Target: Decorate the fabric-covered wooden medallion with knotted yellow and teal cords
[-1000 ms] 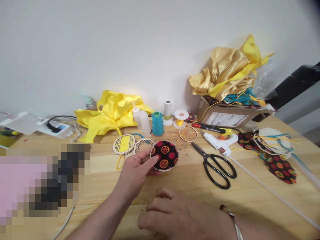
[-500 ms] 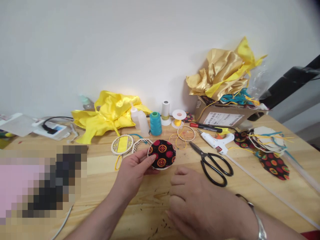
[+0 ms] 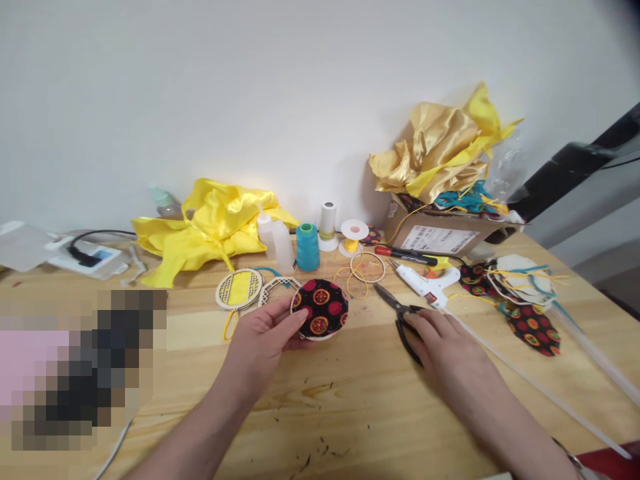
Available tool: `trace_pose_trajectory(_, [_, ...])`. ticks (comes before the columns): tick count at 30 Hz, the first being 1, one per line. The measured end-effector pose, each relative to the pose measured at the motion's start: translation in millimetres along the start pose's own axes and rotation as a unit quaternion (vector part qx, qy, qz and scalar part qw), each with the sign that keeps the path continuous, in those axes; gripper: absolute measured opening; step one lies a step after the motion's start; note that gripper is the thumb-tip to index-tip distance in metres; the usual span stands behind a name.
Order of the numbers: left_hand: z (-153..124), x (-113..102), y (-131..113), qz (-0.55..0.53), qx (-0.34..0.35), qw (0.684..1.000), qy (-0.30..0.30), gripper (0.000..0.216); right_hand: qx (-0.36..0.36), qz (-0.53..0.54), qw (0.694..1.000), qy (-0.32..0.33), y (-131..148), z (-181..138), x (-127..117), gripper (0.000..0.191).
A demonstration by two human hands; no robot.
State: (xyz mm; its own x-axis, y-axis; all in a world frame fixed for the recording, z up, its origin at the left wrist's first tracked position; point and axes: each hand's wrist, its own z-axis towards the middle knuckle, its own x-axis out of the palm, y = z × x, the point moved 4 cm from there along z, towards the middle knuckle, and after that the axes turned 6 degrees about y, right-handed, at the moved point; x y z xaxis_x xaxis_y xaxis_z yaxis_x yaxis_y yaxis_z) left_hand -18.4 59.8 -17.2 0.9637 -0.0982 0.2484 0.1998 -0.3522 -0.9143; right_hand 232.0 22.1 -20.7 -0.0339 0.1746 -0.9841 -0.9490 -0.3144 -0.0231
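Note:
My left hand [image 3: 273, 333] pinches a round disc covered in black fabric with red and orange circles [image 3: 323, 308], thumb on top and fingers beneath. A pale rim shows at the disc's lower edge. Black-handled scissors [image 3: 399, 305] lie on the table to its right, blades pointing away to the upper left. My right hand [image 3: 437, 340] is over their handles with its fingers curled down around them, covering most of the loops. Beyond the disc lie a wooden lattice frame [image 3: 281, 285] and a round wooden frame with yellow fabric [image 3: 240, 289].
A white glue gun [image 3: 425, 281], marker [image 3: 406, 256] and wooden ring [image 3: 369, 268] lie beyond the scissors. Teal thread [image 3: 307, 248] stands near squeeze bottles [image 3: 283, 247]. Yellow satin [image 3: 210, 227] is heaped at back left; a cardboard box [image 3: 433, 230] holds scraps at back right.
My right hand has moved from the near side of the disc, right and away from me, onto the scissors' handles. My left hand still holds the disc. The view has shifted slightly.

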Motion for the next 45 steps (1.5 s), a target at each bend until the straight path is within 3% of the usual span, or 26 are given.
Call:
trace_pose_trajectory(8, [-6.5, 20.1, 16.4, 0.034, -0.090, 0.993, 0.066, 0.029, 0.038, 0.022, 0.999, 0.018, -14.2, -20.9, 15.7, 0.043])
trace_pose_trajectory(13, [-11.1, 30.6, 26.1, 0.039, -0.127, 0.987, 0.086, 0.030, 0.075, 0.031, 0.996, 0.024, -24.3, -25.6, 3.7, 0.032])
trace_pose_trajectory(16, [-15.0, 35.8, 27.3, 0.037, -0.137, 0.985, 0.096, 0.031, 0.123, 0.130, 0.984, -0.003, -16.1, -20.6, -10.3, 0.030])
trace_pose_trajectory(18, [-19.2, 38.2, 26.3, 0.047, -0.133, 0.985, 0.098, 0.032, 0.128, 0.279, 0.951, 0.034, -1.5, -12.0, -14.5, 0.032])
trace_pose_trajectory(22, [-30.2, 39.4, 24.1, 0.055, -0.120, 0.987, 0.097, 0.037, 0.119, 0.529, 0.826, 0.153, 31.5, 7.6, -11.3, 0.033])
trace_pose_trajectory(25, [-35.8, 37.5, 25.2, 0.040, -0.113, 0.988, 0.092, 0.036, 0.139, 0.630, 0.743, 0.179, 42.3, 15.6, -2.5, 0.031])
trace_pose_trajectory(28, [-37.0, 33.9, 29.2, 0.026, -0.114, 0.990, 0.079, 0.033, 0.157, 0.676, 0.696, 0.182, 45.0, 17.1, 6.9, 0.029])
trace_pose_trajectory(35, [-37.1, 28.9, 34.5, 0.020, -0.121, 0.991, 0.061, 0.032, 0.203, 0.654, 0.705, 0.183, 43.9, 18.0, 12.4, 0.024])
trace_pose_trajectory(40, [-37.9, 27.5, 29.9, 0.035, -0.115, 0.991, 0.056, 0.036, 0.200, 0.663, 0.695, 0.192, 47.5, 20.9, 12.1, 0.024])
trace_pose_trajectory(45, [-35.2, 24.0, 25.6, 0.103, -0.098, 0.989, 0.045, 0.032, 0.192, 0.653, 0.704, 0.200, 49.2, 22.4, 13.5, 0.025])
